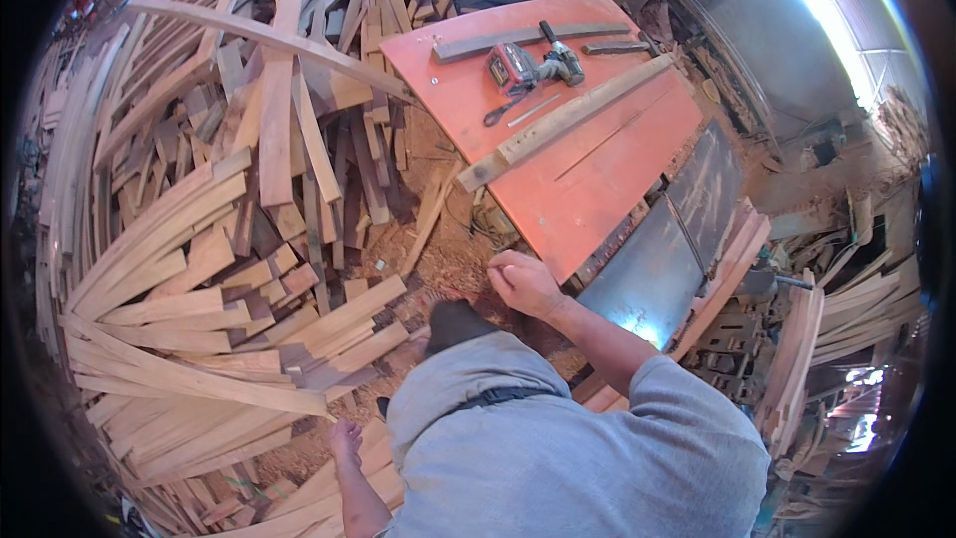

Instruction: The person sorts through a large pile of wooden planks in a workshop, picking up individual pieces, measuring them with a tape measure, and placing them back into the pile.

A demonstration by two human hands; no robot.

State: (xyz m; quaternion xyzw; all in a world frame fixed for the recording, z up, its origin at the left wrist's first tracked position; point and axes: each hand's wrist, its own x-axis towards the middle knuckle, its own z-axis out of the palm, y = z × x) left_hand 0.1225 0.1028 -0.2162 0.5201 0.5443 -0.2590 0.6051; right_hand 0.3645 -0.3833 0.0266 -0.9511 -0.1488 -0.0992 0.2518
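Curved timber slat (229, 389) lies at eight o'clock from frame centre, across stacked boards (184, 433), evidently leaving its end reachable. Left hand (346, 443), seven o'clock, is beside that end; grip cannot be determined. Right hand (526, 285), well apart, is curled near the orange tabletop (558, 219); contents not visible. Drill (543, 70) rests thereon at one o'clock, presumably for ready access.

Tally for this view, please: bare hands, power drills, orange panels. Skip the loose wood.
Bare hands: 2 (left hand, right hand)
Power drill: 1
Orange panel: 1
Total: 4
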